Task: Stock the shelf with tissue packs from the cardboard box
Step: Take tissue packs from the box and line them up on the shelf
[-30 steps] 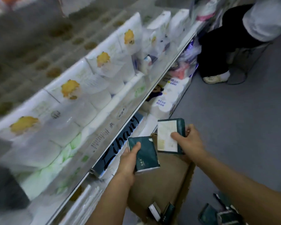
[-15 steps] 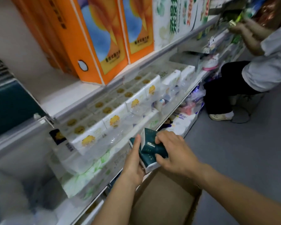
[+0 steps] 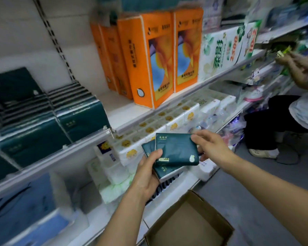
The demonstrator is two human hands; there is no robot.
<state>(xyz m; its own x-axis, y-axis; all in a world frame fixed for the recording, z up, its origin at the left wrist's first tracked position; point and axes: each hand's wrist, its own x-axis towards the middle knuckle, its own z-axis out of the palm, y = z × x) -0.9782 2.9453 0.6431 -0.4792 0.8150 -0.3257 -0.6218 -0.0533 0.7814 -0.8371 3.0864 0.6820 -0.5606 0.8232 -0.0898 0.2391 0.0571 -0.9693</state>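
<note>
Orange tissue cartons stand upright on an upper shelf board, a white-and-green paper pack just beside them to the right. White roll packs with yellow marks fill the board below. Blue packs sit lower left, blurred. A second person sits at far right on grey floor, hands raised at the racks.

Tissue packs glossy plastic wrap; cardboard box matt brown.

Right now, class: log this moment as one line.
left hand: holds dark green tissue packs | right hand: grips top pack | cardboard box: below
</note>
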